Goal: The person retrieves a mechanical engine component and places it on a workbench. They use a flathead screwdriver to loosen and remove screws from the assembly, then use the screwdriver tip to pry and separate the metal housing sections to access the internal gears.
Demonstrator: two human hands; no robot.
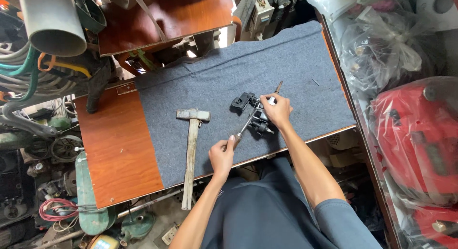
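A small black machine part (257, 116) lies on the grey felt mat (224, 82) near the table's front edge. My right hand (277, 109) rests on top of the part and grips it. My left hand (223, 156) is closed around the handle of a screwdriver (245, 126), whose shaft slants up into the part. A thin metal tool tip (278, 87) sticks out just beyond my right hand.
A hammer (191, 149) with a long wooden handle lies on the mat to the left, its handle overhanging the front edge. A small pin (315, 81) lies far right on the mat. A grey pipe (50, 25), cables and a wooden board (167, 15) crowd the back left. Plastic-wrapped red machines (420, 134) stand on the right.
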